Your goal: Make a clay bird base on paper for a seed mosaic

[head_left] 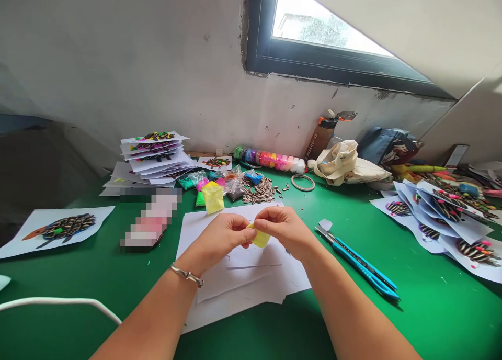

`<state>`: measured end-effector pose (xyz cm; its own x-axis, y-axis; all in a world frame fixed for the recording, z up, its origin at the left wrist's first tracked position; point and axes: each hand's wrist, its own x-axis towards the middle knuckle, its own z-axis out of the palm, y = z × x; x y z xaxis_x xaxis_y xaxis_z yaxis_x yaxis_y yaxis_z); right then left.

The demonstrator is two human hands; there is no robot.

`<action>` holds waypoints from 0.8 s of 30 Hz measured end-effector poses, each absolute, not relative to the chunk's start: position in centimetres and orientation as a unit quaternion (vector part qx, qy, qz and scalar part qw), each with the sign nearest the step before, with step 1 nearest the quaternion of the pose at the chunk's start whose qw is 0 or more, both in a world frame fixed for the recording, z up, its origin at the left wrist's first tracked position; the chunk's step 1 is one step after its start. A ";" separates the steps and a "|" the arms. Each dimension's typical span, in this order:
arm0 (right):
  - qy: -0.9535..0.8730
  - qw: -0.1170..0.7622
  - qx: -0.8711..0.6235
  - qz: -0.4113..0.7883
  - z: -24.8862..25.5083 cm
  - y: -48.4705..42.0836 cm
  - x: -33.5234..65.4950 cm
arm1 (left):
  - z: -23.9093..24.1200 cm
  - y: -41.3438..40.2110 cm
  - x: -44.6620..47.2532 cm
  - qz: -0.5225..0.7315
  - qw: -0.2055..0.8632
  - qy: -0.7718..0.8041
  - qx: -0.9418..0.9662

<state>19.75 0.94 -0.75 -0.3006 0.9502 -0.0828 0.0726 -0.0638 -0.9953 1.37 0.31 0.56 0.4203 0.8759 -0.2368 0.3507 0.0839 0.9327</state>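
Observation:
My left hand (223, 237) and my right hand (286, 230) meet over white paper sheets (243, 276) on the green table (98, 276). Both pinch a small lump of yellow clay (260, 238) between thumbs and fingertips. A silver bracelet (187, 274) sits on my left wrist. Beyond the hands lie small bags of coloured clay (212, 195) and a heap of striped sunflower seeds (261, 190).
A blue utility knife (358, 263) lies right of the paper. Finished seed pictures are stacked at back left (155, 153) and spread at right (443, 213); one lies far left (58, 228). A row of clay tubs (270, 160), tape ring (303, 182), cloth bag (345, 164) and bottle (323, 135) line the wall. A white cable (58, 302) crosses the front left.

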 end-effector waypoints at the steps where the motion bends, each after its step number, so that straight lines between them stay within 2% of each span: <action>1: -0.568 0.388 -0.455 0.566 -0.9 1.0 19.7 | 0.5 0.3 1.4 0.235 0.554 0.481 0.637; 7: -0.548 0.431 -0.453 0.555 -1.6 0.9 19.5 | -0.6 0.7 1.7 0.272 0.556 0.481 0.621; 13: -0.544 0.417 -0.460 0.565 -1.1 0.7 19.4 | -0.8 0.7 1.6 0.303 0.568 0.476 0.599; 17: -0.547 0.407 -0.459 0.570 -0.9 0.8 19.6 | -0.4 0.6 1.5 0.294 0.568 0.470 0.608; 24: -0.514 0.446 -0.453 0.576 -0.9 0.7 19.4 | -0.4 0.5 1.8 0.281 0.598 0.465 0.589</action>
<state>19.44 0.71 -0.88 -0.1919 0.9794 -0.0629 -0.0472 -0.0732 -0.9962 1.82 0.49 -0.38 0.4091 0.8842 -0.2256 0.2114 0.1487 0.9660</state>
